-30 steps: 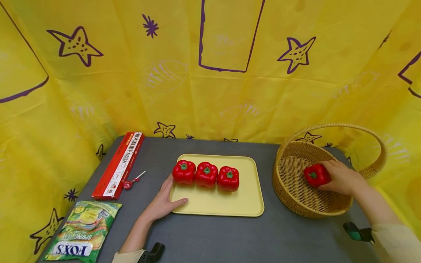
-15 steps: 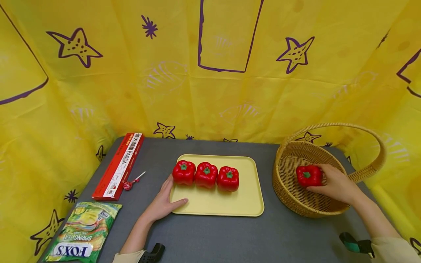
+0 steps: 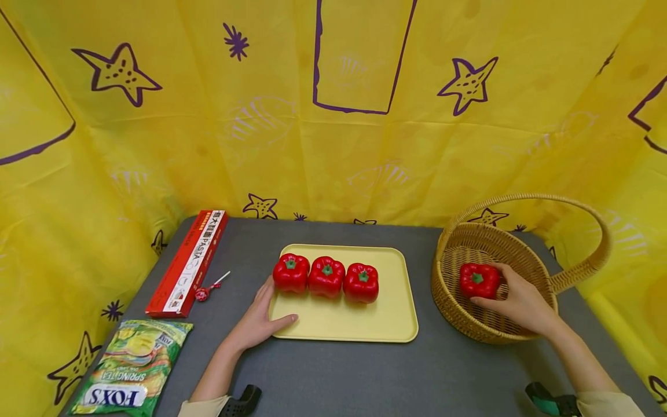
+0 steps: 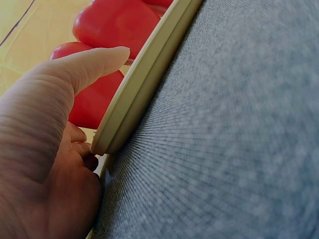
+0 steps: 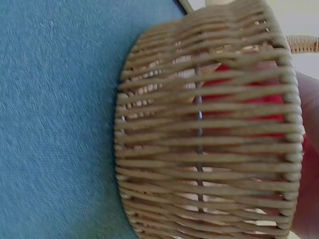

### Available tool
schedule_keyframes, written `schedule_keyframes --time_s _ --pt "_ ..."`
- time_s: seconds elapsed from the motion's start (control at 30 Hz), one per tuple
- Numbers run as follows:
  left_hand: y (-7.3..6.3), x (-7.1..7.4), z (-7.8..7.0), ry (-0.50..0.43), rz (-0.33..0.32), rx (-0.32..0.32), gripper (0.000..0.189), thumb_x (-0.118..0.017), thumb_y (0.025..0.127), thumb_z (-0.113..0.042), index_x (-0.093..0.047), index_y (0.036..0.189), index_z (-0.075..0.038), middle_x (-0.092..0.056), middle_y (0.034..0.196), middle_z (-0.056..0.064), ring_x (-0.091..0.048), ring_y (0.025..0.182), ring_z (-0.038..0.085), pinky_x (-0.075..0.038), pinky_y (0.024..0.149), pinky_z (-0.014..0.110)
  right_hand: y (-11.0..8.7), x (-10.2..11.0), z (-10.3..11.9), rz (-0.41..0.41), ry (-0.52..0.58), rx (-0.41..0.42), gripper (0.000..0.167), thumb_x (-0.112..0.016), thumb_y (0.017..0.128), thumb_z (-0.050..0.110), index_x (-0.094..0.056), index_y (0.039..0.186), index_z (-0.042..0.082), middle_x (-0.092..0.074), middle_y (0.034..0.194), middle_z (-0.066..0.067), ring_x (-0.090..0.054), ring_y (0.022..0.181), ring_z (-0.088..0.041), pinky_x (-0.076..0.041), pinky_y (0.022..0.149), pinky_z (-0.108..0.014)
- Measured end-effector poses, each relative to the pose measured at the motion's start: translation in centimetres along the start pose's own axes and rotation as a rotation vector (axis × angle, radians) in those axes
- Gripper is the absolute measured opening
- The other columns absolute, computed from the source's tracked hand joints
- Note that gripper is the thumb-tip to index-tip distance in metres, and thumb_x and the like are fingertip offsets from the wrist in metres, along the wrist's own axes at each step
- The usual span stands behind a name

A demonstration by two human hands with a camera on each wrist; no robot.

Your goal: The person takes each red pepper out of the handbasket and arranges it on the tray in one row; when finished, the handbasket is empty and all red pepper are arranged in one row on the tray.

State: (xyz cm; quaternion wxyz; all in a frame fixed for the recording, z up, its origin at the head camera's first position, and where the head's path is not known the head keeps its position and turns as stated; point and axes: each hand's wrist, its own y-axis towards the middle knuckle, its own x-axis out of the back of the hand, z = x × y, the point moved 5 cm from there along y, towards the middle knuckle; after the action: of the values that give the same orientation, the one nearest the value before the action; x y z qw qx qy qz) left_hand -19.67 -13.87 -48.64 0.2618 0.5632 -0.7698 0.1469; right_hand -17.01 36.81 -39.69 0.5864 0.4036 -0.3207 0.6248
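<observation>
In the head view, my right hand (image 3: 518, 298) is inside the wicker basket (image 3: 440, 289), gripping a red bell pepper (image 3: 478, 280) with its green stem facing up. The basket's weave hides most of that pepper in the right wrist view. A yellow tray (image 3: 365, 324) lies left of the basket. Along its far side sit three more red bell peppers (image 3: 326, 277) in a row. My left hand (image 3: 260, 318) rests at the tray's left edge, thumb stretched over the near corner. In the left wrist view the thumb (image 4: 94, 64) is extended above the tray rim (image 4: 134, 94).
A red pasta box (image 3: 187, 263), a lollipop (image 3: 203, 293) and a green Fox's candy bag (image 3: 130, 368) lie on the table's left side. The basket's tall handle (image 3: 537, 198) arches over it. Yellow cloth (image 3: 323, 162) hangs behind the grey table (image 3: 354, 382).
My right hand has moved left inside the basket, carrying the bell pepper with it. The left hand, the tray and its peppers have stayed put.
</observation>
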Motion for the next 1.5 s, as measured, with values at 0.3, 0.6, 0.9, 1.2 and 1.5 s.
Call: schedule_keyframes --time_s 0.3,0.6,0.9,1.2,1.5 --pt "0.0 0.1 0.0 -0.013 0.001 0.006 0.103 -0.078 0.08 -0.036 -0.016 0.155 -0.003 -0.013 0.16 0.02 -0.011 0.145 0.039 -0.015 0.111 0.065 -0.2 -0.3 1.0 -0.109 0.03 0.032 0.079 -0.082 0.078 0.037 -0.044 0.137 0.003 -0.061 0.117 -0.023 -0.061 0.098 -0.042 -0.051 0.07 -0.048" --pt "0.0 0.0 0.1 -0.007 0.002 0.006 0.102 -0.077 0.081 -0.037 -0.016 0.155 -0.003 -0.014 0.16 0.021 -0.012 0.145 0.04 -0.016 0.11 0.066 -0.6 -0.8 1.2 -0.13 0.091 -0.089 0.084 -0.08 0.08 0.04 -0.038 0.14 -0.001 -0.058 0.119 -0.031 -0.064 0.095 -0.044 -0.053 0.068 -0.042" --pt "-0.1 0.0 0.2 -0.008 0.008 0.018 0.103 -0.078 0.08 -0.037 -0.015 0.155 -0.004 -0.013 0.16 0.019 -0.011 0.145 0.038 -0.016 0.11 0.065 -0.9 -1.0 1.8 -0.112 0.168 -0.17 0.088 -0.078 0.082 0.042 -0.032 0.142 -0.003 -0.05 0.128 -0.032 -0.065 0.096 -0.044 -0.052 0.063 -0.024" --pt "0.0 0.0 0.2 -0.004 0.002 0.01 0.104 -0.078 0.08 -0.037 -0.015 0.156 -0.004 -0.013 0.16 0.018 -0.012 0.145 0.038 -0.016 0.11 0.065 -1.0 -0.6 2.6 -0.129 0.183 -0.175 0.087 -0.077 0.083 0.041 -0.03 0.142 -0.002 -0.048 0.129 -0.028 -0.061 0.102 -0.046 -0.05 0.066 -0.023" --pt "-0.1 0.1 0.1 -0.011 0.003 0.013 0.104 -0.078 0.08 -0.037 -0.014 0.156 -0.004 -0.012 0.16 0.018 -0.011 0.145 0.038 -0.015 0.111 0.065 -1.1 -0.4 3.7 -0.197 0.211 -0.12 0.084 -0.08 0.081 0.035 -0.032 0.144 0.005 -0.051 0.123 -0.025 -0.062 0.1 -0.044 -0.048 0.066 -0.015"
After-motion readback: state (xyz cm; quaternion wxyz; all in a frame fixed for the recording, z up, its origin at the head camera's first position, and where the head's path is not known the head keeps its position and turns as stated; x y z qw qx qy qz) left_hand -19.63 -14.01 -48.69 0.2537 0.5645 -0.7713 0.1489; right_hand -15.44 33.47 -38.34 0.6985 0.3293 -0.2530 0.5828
